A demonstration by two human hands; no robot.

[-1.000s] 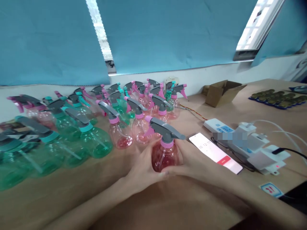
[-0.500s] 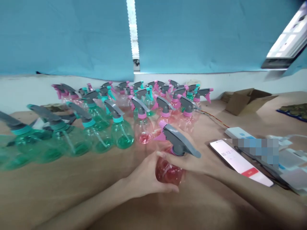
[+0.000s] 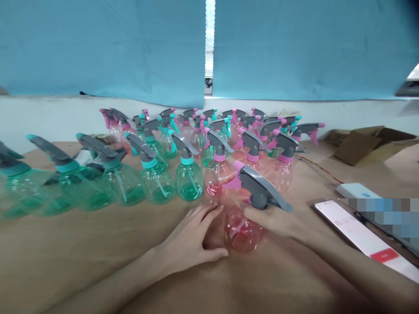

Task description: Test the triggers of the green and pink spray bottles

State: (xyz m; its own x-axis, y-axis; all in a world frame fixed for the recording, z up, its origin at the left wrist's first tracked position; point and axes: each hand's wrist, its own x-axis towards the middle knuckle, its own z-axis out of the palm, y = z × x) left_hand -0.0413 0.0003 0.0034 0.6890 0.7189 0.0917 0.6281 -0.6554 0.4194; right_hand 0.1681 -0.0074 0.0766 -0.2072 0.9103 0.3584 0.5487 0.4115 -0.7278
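A pink spray bottle (image 3: 244, 231) with a grey and pink trigger head stands on the table before me, some liquid in its round body. My right hand (image 3: 262, 218) is closed around its neck just under the head; part of the fingers is hidden behind the bottle. To its left, my left hand (image 3: 196, 235) has its fingers and thumb spread, apart from the bottle, with nothing in it. Behind the fingertips stand a green spray bottle (image 3: 189, 181) and another pink spray bottle (image 3: 216, 174).
Several green spray bottles (image 3: 129, 187) form a row on the left, and more pink and green ones crowd behind. On the right lie a phone (image 3: 356, 233) and a white box (image 3: 356, 190). An open cardboard box (image 3: 360, 146) sits farther back by the wall.
My left hand has let go of the pink spray bottle and moved off to its left. My right hand still holds the neck. The view has turned slightly left.
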